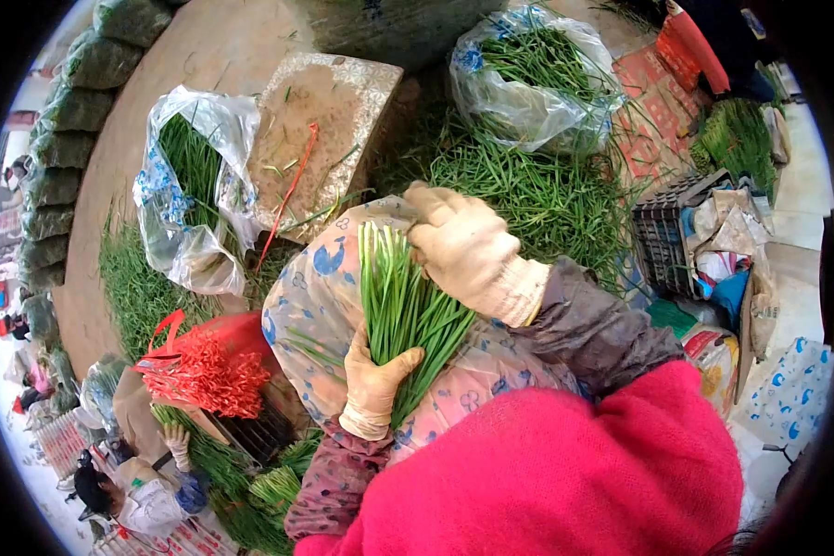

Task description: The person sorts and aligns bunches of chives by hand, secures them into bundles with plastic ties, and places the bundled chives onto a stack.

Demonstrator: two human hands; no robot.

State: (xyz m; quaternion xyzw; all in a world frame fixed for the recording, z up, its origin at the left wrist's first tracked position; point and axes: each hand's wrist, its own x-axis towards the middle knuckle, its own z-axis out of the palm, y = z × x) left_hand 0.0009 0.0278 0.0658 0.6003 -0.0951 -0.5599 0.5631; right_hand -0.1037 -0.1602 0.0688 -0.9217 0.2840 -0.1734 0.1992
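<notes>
A bunch of green chives (408,301) with pale stem ends lies across the lap, on a plastic apron (306,306) with a blue pattern. My left hand (375,382), in a cream glove, is wrapped round the lower, leafy part, its thumb across the front. Near the pale ends, my right hand (468,248), in a matching glove, is closed with bent fingers against the bunch's right side. The fingertips are partly hidden, but they press on the stems. A few loose blades stick out left of the bunch.
Ahead are a low slab (329,102) with a red strip (292,190), two plastic bags of chives (193,167) (547,65), and a loose heap (528,199). Red ties (204,371) lie at left, near a co-worker (139,491). A black crate (667,236) stands at right.
</notes>
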